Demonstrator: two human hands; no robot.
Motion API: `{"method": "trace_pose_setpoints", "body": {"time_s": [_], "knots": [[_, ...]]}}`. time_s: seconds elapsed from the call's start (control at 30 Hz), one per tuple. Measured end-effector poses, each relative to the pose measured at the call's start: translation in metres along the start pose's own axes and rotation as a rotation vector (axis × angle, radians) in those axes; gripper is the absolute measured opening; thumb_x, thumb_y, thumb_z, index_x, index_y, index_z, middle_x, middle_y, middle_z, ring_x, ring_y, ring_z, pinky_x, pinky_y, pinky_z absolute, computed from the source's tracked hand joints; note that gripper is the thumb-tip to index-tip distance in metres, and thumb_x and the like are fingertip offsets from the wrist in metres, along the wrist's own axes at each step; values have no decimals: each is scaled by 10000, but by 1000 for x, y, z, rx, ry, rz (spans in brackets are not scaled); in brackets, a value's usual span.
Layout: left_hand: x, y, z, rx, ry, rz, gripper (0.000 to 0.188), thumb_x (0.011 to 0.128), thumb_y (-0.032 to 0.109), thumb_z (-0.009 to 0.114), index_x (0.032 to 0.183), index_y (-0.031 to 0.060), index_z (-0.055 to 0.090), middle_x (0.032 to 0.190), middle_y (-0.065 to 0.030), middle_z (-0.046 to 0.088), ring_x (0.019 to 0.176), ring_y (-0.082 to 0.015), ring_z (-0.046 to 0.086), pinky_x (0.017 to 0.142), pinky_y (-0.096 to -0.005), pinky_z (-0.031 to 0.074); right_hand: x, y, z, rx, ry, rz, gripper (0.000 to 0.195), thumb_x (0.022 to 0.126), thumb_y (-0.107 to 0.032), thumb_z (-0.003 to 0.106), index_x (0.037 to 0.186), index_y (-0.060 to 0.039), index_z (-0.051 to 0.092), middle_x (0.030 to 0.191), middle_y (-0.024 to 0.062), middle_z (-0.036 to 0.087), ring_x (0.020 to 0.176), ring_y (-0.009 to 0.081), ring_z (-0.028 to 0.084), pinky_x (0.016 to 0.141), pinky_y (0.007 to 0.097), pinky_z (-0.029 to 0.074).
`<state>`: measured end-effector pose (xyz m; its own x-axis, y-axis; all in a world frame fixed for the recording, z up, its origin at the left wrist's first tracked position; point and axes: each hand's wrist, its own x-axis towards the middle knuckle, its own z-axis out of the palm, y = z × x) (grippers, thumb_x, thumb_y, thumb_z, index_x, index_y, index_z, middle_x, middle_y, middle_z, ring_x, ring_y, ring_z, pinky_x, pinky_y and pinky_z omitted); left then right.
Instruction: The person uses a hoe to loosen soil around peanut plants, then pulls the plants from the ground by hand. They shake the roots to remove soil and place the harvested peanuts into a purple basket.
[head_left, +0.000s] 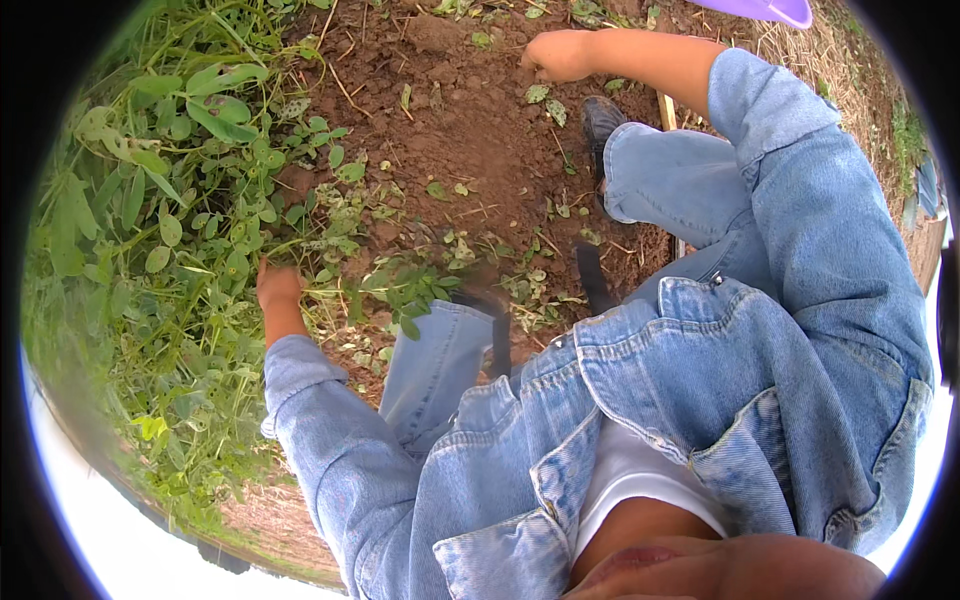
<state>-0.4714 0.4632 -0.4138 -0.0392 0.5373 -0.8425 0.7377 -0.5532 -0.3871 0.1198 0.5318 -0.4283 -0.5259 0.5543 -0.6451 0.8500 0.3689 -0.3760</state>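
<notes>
My left hand reaches into a bank of low green leafy plants on the left. Its fingers touch the stems, and leaves partly hide them, so its grip is unclear. Over on the far side, my right hand is down at the bare brown soil, with its fingers curled toward the ground. Whatever may be between those fingers is hidden. A leafy sprig stands out between my left hand and my denim-covered leg.
A dark shoe rests on the soil below my right forearm. Part of a purple plastic container shows at the top right. Fallen spotted leaves litter the ground. Dry straw lies at the right. A wooden stick lies beside my right leg.
</notes>
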Motion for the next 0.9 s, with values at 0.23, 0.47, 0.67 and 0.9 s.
{"method": "trace_pose_setpoints", "body": {"time_s": [0.23, 0.47, 0.67, 0.9], "knots": [[1, 82, -63, -190, 269, 93, 253, 893, 150, 560, 1102, 211, 689, 1095, -50, 653, 1091, -259, 585, 1163, -502, 202, 15, 43, 126, 792, -410, 808, 398, 943, -100, 526, 1321, 22, 505, 972, 169, 695, 740, 251, 706, 567, 351, 578], [-11, 146, -109, -525, 439, 269, 267, 897, 166, 579, 1154, 152, 650, 1143, -97, 634, 1107, -294, 570, 1042, -516, 362, 15, 7, 118, 634, -264, 557, 393, 942, -225, 560, 1219, 47, 495, 856, 163, 677, 631, 239, 661, 538, 357, 562], [-6, 190, -143, -1075, 391, 416, 249, 903, 176, 601, 1133, 111, 668, 1133, -121, 647, 1014, -304, 621, 891, -408, 492, -26, -19, 57, 716, -151, 199, 308, 881, -239, 597, 979, 53, 616, 872, 138, 699, 693, 208, 680, 622, 333, 586], [-53, 265, -247, -1504, 420, 556, 789, 826, 253, 739, 1463, 65, 314, 1336, -148, 528, 1179, -246, 567, 992, -390, 460, -78, -25, -38, 673, -150, 166, 273, 860, -244, 667, 1056, -53, 659, 837, 76, 705, 708, 167, 684, 587, 313, 550]]}}
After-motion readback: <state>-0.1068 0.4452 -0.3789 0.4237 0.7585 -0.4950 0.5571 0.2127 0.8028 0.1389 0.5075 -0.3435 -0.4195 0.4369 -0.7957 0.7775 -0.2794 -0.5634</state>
